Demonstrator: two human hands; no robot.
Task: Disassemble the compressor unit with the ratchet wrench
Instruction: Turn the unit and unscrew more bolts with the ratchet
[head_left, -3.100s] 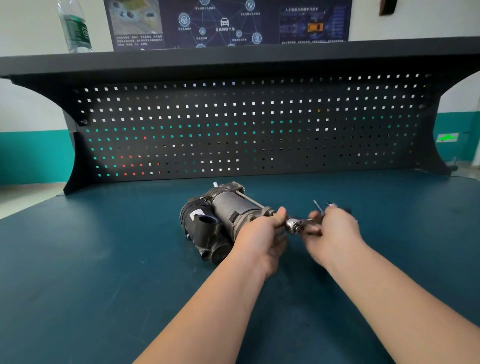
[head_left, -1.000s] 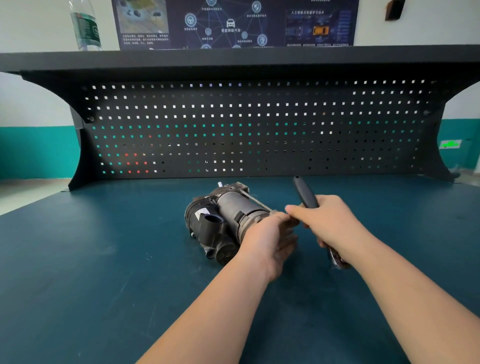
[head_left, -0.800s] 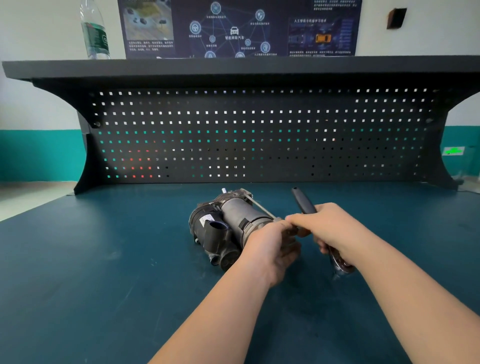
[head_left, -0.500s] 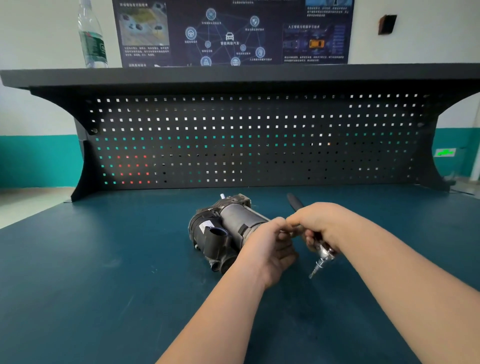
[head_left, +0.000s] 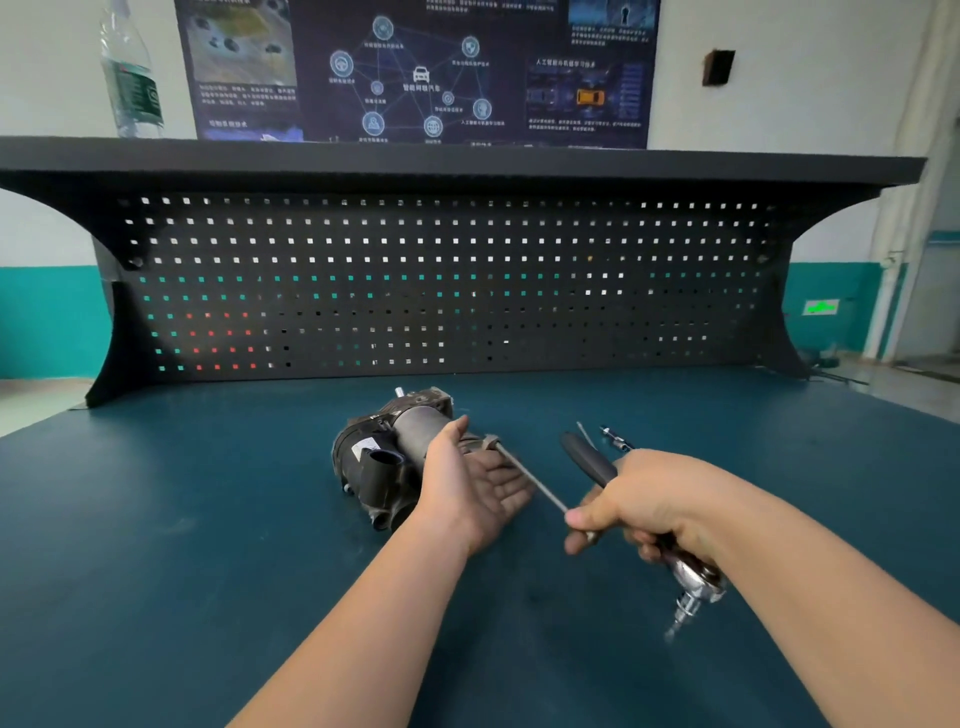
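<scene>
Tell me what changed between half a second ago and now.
The right hand, still gripping the ratchet wrench, now pinches the long bolt and has drawn it most of the way out of the compressor unit, toward the person. The left hand has let go of the compressor's end and lies open, palm up, beside it. The compressor stayed where it was on the bench.

Compressor unit (head_left: 395, 457) on teal bench (head_left: 208, 571), left hand (head_left: 478, 483) palm-up beside it, right hand (head_left: 644, 504) gripping ratchet wrench (head_left: 691, 577), pinching long bolt (head_left: 530, 478)
</scene>
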